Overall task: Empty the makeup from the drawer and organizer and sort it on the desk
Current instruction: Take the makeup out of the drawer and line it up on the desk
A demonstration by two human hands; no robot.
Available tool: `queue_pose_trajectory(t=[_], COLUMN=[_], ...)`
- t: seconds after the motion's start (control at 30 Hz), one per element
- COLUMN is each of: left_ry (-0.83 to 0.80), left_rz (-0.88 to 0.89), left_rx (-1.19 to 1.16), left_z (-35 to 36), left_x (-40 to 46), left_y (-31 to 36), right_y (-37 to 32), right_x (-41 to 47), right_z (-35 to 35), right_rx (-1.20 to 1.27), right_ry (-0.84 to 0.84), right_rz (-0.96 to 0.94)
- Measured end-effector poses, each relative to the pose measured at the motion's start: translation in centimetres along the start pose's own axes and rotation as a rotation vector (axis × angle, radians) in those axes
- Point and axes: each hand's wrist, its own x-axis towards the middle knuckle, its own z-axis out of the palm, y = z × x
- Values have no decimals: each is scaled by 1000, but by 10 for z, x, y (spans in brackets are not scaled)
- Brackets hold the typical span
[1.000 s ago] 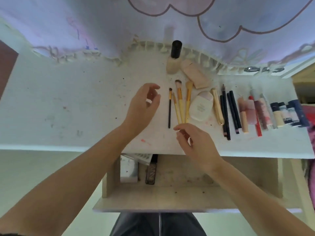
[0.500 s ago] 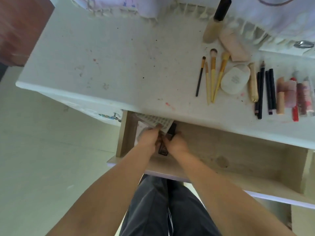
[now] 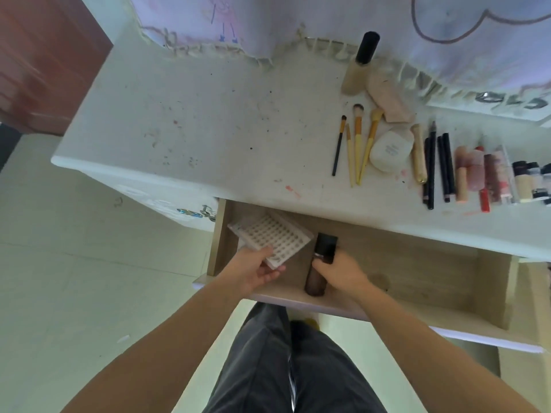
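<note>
Two hands down in the open drawer [image 3: 417,263], each gripping one item.

Left hand [image 3: 253,271]: pinching a flat clear lash tray [image 3: 269,235] at its near edge, over the drawer's left end. Right hand [image 3: 343,274]: fingers wrapped round a dark bottle [image 3: 319,263] with black cap. Up on the desk [image 3: 179,114]: brushes [image 3: 356,144], compact [image 3: 389,152], pencils [image 3: 438,168], tubes, all in a row at right.
</note>
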Motion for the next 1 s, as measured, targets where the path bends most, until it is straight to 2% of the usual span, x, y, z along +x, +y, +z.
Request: queue_pose_trajectory(t=[0.13, 0.2, 0.27, 0.33, 0.43, 0.5, 0.57, 0.67, 0.73, 0.87, 1.0], left_ry=[-178, -266, -318, -330, -248, -188, -102, -73, -100, -112, 27], left_rz=[-98, -68, 25, 139, 332, 471, 577, 643, 650, 654, 670], left_rx=[263, 472, 654, 747, 762, 752, 761, 811, 837, 861, 886], left_z=[-27, -44, -55, -61, -58, -45, -23, 13, 30, 45, 53], left_x=[-51, -76, -100, -117, -110, -84, -47, 1, 28, 64, 89], left_y=[14, 31, 58, 92, 150, 186, 217, 252, 272, 301, 321], right_y=[3, -8, -29, -57, -106, -138, -168, -197, -205, -207, -216], right_x=[-49, -70, -79, -76, -48, -19, 11, 43, 52, 48, 45], right_z=[-55, -78, -98, -115, -130, -132, -130, -128, -132, -141, -146], right_rx=[-126, -135, -137, -108, -34, -15, -99, -300, -313, -63, 211], right_ry=[-157, -201, -154, -33, 128, 195, 248, 294, 312, 428, 692], right_rz=[-55, -104, -163, -229, -297, -272, -210, -98, -33, -24, -238])
